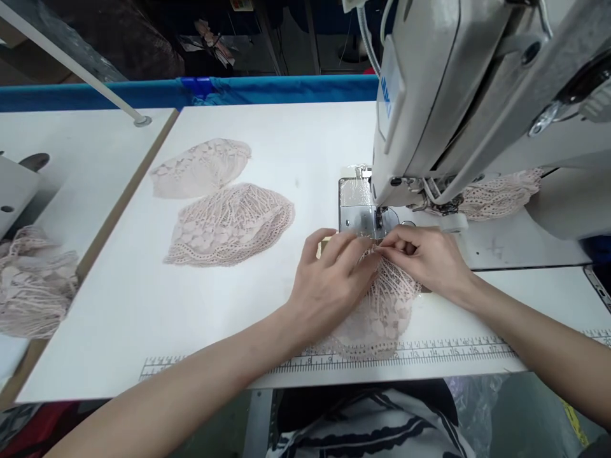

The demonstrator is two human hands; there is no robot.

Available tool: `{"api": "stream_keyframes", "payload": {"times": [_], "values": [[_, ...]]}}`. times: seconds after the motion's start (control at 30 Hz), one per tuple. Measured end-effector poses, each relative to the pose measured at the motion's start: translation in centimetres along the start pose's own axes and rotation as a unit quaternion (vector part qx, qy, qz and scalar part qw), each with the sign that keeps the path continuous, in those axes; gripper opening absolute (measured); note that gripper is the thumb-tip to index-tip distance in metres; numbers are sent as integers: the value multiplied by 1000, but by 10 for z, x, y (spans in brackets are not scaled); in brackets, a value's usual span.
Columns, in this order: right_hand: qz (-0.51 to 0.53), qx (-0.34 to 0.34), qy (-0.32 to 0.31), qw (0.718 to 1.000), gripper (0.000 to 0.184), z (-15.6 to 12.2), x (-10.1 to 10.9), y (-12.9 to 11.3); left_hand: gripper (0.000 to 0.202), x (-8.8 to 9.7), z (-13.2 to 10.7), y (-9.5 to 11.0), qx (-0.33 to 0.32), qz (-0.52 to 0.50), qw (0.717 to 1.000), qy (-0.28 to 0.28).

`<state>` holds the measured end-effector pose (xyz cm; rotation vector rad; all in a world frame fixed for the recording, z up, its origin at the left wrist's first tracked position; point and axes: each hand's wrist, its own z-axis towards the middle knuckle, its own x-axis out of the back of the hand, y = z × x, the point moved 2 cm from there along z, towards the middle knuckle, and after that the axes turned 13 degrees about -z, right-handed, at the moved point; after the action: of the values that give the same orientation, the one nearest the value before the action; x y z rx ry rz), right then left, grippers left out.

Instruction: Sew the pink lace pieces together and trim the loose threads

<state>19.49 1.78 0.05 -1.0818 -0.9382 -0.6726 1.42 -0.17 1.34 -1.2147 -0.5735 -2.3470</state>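
A pale pink lace piece [384, 312] lies on the white table [229, 318] in front of the sewing machine [458, 95]. My left hand [329, 280] rests on the lace's left part, fingers curled and pinching its top edge. My right hand [424, 257] pinches the same edge from the right. Both sets of fingertips meet just in front of the presser foot [378, 219] and the metal needle plate [356, 210].
Two more pink lace pieces [229, 222] [200, 166] lie to the left on the table. A heap of lace [33, 286] sits on the neighbouring table, and more lace [501, 191] lies behind the machine arm. A printed ruler [429, 353] runs along the near edge.
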Motion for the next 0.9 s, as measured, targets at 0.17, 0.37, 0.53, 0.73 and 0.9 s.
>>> {"api": "stream_keyframes", "payload": {"times": [0.17,0.37,0.53,0.73,0.9], "values": [[-36,9,7,999,20,1,0,3,25,2,-8,9,-76,33,996,-37],[-215,138,28,966,34,-6,9,-6,24,3,-9,10,-49,48,995,-79],[-418,60,41,905,45,-18,31,-6,28,2,-9,7,-26,-3,996,-80],[-349,144,92,922,25,-20,31,-16,30,-1,4,0,-1,-22,995,-93],[-376,185,77,905,34,-21,12,-20,31,-6,5,-1,5,-9,997,-75]]}}
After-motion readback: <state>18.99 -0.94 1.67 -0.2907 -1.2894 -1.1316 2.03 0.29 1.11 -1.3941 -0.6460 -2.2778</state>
